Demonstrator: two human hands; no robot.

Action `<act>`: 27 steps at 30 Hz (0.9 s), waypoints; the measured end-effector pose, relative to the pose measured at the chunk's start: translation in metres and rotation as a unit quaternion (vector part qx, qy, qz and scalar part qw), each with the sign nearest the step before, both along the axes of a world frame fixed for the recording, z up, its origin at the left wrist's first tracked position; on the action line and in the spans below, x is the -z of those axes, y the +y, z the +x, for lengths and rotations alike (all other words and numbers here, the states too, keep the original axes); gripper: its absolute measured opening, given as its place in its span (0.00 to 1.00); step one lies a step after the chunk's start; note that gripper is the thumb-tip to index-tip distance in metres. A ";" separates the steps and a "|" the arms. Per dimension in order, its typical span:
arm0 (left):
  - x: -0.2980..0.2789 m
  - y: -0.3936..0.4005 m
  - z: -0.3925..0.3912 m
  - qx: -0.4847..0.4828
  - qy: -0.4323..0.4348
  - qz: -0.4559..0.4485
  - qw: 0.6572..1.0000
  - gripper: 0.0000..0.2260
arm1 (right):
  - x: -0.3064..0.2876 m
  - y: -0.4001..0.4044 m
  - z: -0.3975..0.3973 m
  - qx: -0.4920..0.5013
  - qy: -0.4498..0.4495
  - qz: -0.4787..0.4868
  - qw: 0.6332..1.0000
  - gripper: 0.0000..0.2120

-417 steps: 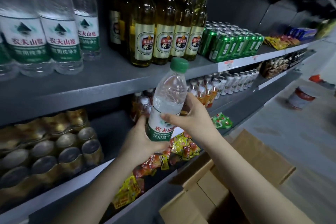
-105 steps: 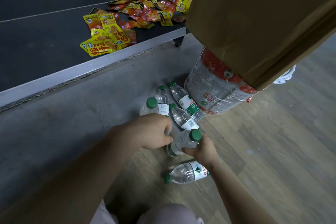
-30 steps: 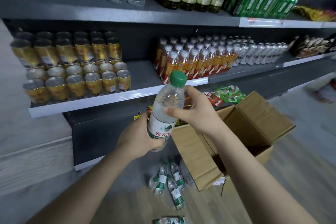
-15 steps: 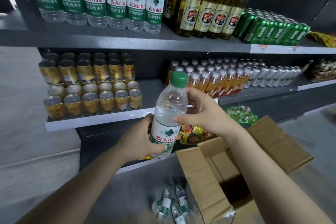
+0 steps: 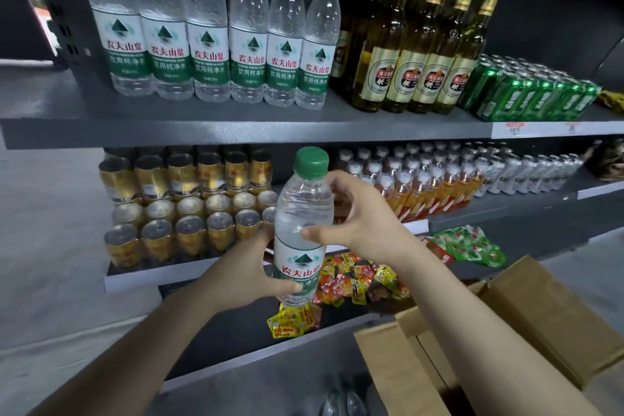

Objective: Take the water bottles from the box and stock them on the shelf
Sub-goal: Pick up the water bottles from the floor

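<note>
I hold one clear water bottle [image 5: 303, 226] with a green cap and green label upright in front of the shelving. My left hand [image 5: 246, 275] wraps its lower part at the label. My right hand [image 5: 363, 219] touches its upper side with thumb and fingertips. On the top shelf [image 5: 236, 130] stands a row of several matching water bottles [image 5: 216, 34]. The open cardboard box [image 5: 526, 324] sits at the lower right, its inside hidden. More bottles [image 5: 339, 398] lie on the floor at the bottom edge.
Tall gold-labelled glass bottles [image 5: 418, 44] and green cans [image 5: 526, 94] stand right of the water row. Gold cans [image 5: 182, 206] and orange drink bottles [image 5: 432, 179] fill the middle shelf. Snack packets [image 5: 354, 280] lie on the low shelf.
The view has tilted up and closer to the top shelf. The bottle stays upright in both hands, raised slightly; my right fingers have loosened to a fingertip hold.
</note>
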State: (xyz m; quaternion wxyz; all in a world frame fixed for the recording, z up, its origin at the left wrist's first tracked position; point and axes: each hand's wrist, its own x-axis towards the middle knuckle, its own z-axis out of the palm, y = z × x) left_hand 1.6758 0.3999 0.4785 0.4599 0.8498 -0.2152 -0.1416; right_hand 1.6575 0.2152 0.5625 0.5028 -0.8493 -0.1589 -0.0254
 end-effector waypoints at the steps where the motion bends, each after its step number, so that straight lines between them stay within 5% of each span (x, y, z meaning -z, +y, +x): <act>1: -0.003 0.005 0.005 0.001 -0.007 0.005 1.000 0.32 | -0.002 0.005 0.005 0.002 -0.004 0.003 1.000 0.20; 14: -0.055 0.068 0.057 -0.042 -0.091 0.010 0.995 0.23 | -0.047 0.068 0.064 0.036 -0.080 0.035 0.996 0.23; 22: -0.085 0.098 0.079 -0.053 -0.114 0.046 0.991 0.34 | -0.077 0.098 0.090 0.034 -0.119 0.012 0.992 0.23; 27: -0.107 0.108 0.086 -0.095 -0.134 0.024 0.986 0.23 | -0.096 0.109 0.109 0.033 -0.134 0.014 0.990 0.22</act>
